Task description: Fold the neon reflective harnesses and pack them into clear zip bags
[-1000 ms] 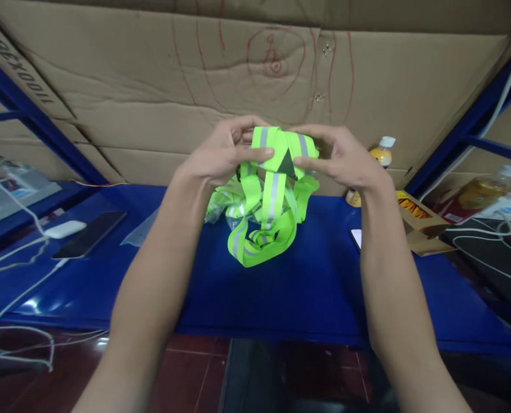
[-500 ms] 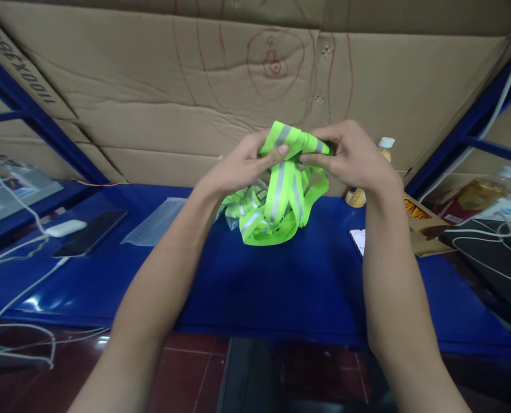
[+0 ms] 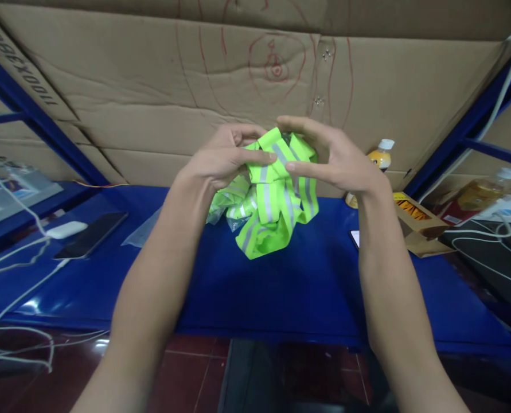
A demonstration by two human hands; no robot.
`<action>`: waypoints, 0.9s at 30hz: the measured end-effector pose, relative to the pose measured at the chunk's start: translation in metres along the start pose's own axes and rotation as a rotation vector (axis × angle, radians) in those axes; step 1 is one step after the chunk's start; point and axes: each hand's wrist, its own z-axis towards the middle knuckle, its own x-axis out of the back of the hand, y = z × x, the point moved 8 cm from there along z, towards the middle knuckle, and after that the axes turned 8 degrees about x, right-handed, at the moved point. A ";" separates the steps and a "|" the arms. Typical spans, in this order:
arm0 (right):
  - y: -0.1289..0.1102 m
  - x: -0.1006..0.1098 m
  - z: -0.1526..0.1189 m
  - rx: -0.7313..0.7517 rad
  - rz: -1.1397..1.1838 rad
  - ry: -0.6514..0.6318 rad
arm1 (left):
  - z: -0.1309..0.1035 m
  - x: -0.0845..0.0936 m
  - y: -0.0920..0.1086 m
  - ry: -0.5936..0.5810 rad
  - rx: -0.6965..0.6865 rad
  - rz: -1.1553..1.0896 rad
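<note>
A bundle of neon-green reflective straps with grey stripes is held up over the blue shelf, and its loops hang down below my hands. My left hand is closed on the bundle's left side, thumb laid across the front of a folded band. At the upper right, my right hand curves round the bundle with its thumb against the front; the fingertips behind are partly hidden. Just behind and left of the hanging loops lies a clear plastic bag with more green strap material in it.
On the blue shelf, a black phone with white cables and a flat plastic bag lie left. A yellow-labelled bottle, an open cardboard box and another phone are right. Cardboard stands behind.
My hands have shifted slightly left with the straps. My right hand has opened wider around the bundle, and the upper band is folded down more compactly. The hanging loops have swung left and lower.
</note>
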 end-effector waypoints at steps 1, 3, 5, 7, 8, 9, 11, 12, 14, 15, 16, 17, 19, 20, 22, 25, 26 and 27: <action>0.004 0.001 -0.002 -0.031 0.022 -0.024 | -0.002 -0.003 0.004 -0.015 -0.040 0.067; 0.011 -0.003 -0.007 -0.091 0.056 -0.103 | -0.007 -0.010 0.011 -0.042 -0.112 0.202; 0.015 -0.010 -0.011 -0.137 0.083 -0.187 | -0.009 -0.017 0.013 -0.057 -0.145 0.287; 0.017 -0.014 -0.013 -0.169 0.089 -0.216 | -0.009 -0.022 0.013 -0.068 -0.153 0.302; 0.018 -0.014 -0.013 -0.181 0.081 -0.210 | -0.009 -0.023 0.013 -0.072 -0.157 0.292; 0.019 -0.013 -0.013 -0.192 0.068 -0.201 | -0.008 -0.023 0.013 -0.069 -0.161 0.277; 0.021 -0.011 -0.013 -0.203 0.029 -0.192 | -0.008 -0.022 0.013 -0.049 -0.174 0.254; 0.022 -0.010 -0.013 -0.202 0.002 -0.192 | -0.008 -0.021 0.013 -0.037 -0.176 0.248; 0.024 -0.009 -0.011 -0.192 -0.058 -0.201 | -0.006 -0.020 0.009 -0.044 -0.143 0.242; 0.024 -0.008 -0.010 -0.181 -0.087 -0.204 | -0.005 -0.020 0.005 -0.072 -0.102 0.233; 0.023 -0.009 -0.009 -0.169 -0.111 -0.206 | -0.003 -0.020 -0.001 -0.099 -0.047 0.213; 0.022 -0.010 -0.007 -0.155 -0.131 -0.205 | -0.002 -0.019 -0.008 -0.119 0.021 0.185; 0.019 -0.014 -0.003 -0.123 -0.168 -0.188 | 0.001 -0.014 -0.020 -0.124 0.148 0.123; 0.017 -0.016 -0.001 -0.107 -0.190 -0.167 | 0.003 -0.011 -0.025 -0.110 0.194 0.091; 0.013 -0.018 0.003 -0.083 -0.236 -0.120 | 0.006 -0.006 -0.034 -0.106 0.266 0.047; 0.012 -0.020 0.005 -0.054 -0.242 -0.097 | 0.009 0.001 -0.039 -0.096 0.300 0.013; 0.012 -0.021 0.004 -0.036 -0.215 -0.107 | 0.009 0.003 -0.039 -0.093 0.296 0.011; 0.012 -0.021 0.003 -0.016 -0.175 -0.117 | 0.009 0.004 -0.037 -0.090 0.281 0.015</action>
